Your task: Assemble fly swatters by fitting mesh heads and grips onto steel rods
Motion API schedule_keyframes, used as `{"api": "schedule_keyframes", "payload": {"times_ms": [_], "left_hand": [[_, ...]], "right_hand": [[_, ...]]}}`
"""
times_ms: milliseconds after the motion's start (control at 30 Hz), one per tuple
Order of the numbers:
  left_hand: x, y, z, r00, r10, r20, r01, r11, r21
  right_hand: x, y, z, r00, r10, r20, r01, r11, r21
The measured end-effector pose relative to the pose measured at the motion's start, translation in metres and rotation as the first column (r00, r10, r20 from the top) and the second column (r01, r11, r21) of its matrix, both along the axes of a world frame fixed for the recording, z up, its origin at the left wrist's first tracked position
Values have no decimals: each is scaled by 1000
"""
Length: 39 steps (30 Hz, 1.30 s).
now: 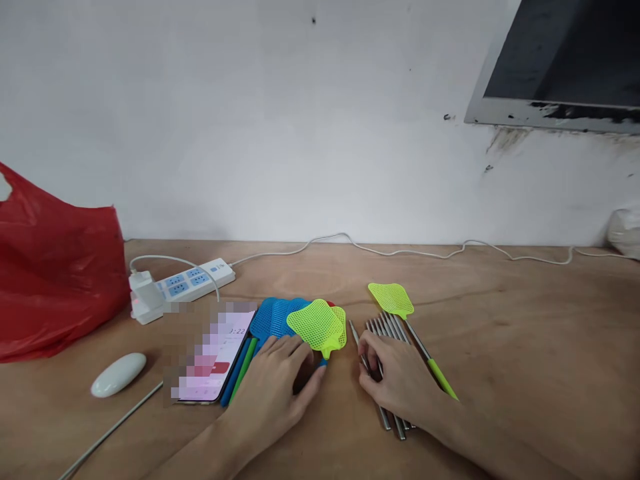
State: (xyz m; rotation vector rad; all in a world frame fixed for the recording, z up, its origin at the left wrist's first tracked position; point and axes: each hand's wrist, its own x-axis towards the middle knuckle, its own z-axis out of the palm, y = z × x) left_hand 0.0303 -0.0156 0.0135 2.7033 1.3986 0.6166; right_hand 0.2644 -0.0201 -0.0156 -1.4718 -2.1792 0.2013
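My left hand (273,377) is curled over a pile of plastic fly swatter heads, its thumb tip at the neck of a yellow-green fly swatter head (316,322). Its fingertips are partly hidden. Blue fly swatter heads (270,317) lie overlapped beneath, with a bit of red at the back. My right hand (393,377) has thumb and forefinger closed on a thin metal rod (354,331) at the left of a bundle of several metal rods (387,325). Right of that hand lies a fly swatter with a yellow-green head (391,299), metal shaft and yellow-green handle (443,379).
A partly blurred phone (220,360) lies beside green (243,370) and blue handles. Further left are a white mouse (119,375), a power strip (195,280) with a plug, and a red plastic bag (55,273). A white cable (390,252) runs along the wall.
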Motion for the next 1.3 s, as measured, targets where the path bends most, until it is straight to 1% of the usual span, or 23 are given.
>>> {"api": "schedule_keyframes", "payload": {"times_ms": [33, 100, 167, 233, 300, 400, 433, 500, 567, 667, 767, 833, 867, 900, 967, 1033, 1100, 1133, 1200, 1233, 1300], "left_hand": [[-1, 1, -1, 999, 39, -4, -39, 997, 60], [-4, 6, -6, 991, 133, -8, -129, 974, 185], [-8, 11, -13, 977, 211, -24, -199, 949, 246], [-13, 17, -20, 959, 278, -52, -259, 937, 236], [-16, 20, -24, 954, 289, -78, -270, 943, 196], [-16, 19, -18, 971, 235, -41, -222, 953, 208], [-15, 18, -14, 981, 195, -13, -188, 957, 221], [-12, 14, -4, 995, 87, 38, -93, 975, 199], [-8, 9, 4, 999, 21, 34, -26, 988, 153], [-3, 3, 6, 998, -52, -20, 53, 997, 62], [-1, 1, 1, 994, -107, -31, 106, 994, -30], [0, 0, -3, 993, -114, -25, 112, 992, -62], [0, 0, -4, 993, -113, -17, 111, 991, -70], [0, 0, -5, 994, -113, -7, 112, 991, -78], [1, -1, -4, 992, -124, 15, 125, 987, -96], [2, -2, -2, 990, -137, 39, 140, 983, -117], [3, -4, 1, 988, -142, 67, 150, 979, -137], [3, -5, 3, 986, -144, 85, 156, 977, -149], [3, -6, 4, 981, -144, 129, 166, 970, -178], [3, -6, 5, 977, -143, 156, 172, 966, -192], [2, -6, 4, 968, -136, 212, 183, 959, -218]], "right_hand": [[0, 0, 0, 1000, 8, 1, -8, 1000, 8], [1, 1, 0, 1000, 21, 0, -21, 1000, 14], [1, 1, 0, 1000, 27, 1, -27, 1000, 8], [1, 1, 1, 1000, 20, 4, -20, 1000, 2], [1, 0, 0, 1000, 12, 12, -12, 1000, 3], [0, -1, -1, 1000, 6, 27, -6, 1000, 1], [0, -1, -1, 1000, 6, 28, -5, 1000, -1], [0, -1, -2, 1000, 5, 15, -4, 1000, -6], [0, 0, -1, 1000, 2, -20, -3, 1000, -18], [0, 1, 2, 992, 2, -126, -8, 999, -47], [0, 2, 4, 944, 4, -330, -37, 995, -95], [1, 3, 5, 854, -24, -519, -53, 990, -133], [1, 4, 6, 785, -48, -617, -60, 987, -152], [1, 5, 6, 701, -78, -709, -70, 982, -177], [1, 7, 9, 503, -156, -850, -99, 967, -236], [1, 9, 12, 312, -245, -918, -122, 948, -295], [2, 10, 15, 157, -319, -935, -131, 931, -340], [3, 11, 17, 100, -343, -934, -143, 924, -354], [4, 12, 19, 17, -364, -931, -176, 916, -361], [5, 12, 20, -8, -363, -932, -188, 916, -355], [6, 13, 20, -32, -348, -937, -191, 922, -336]]}}
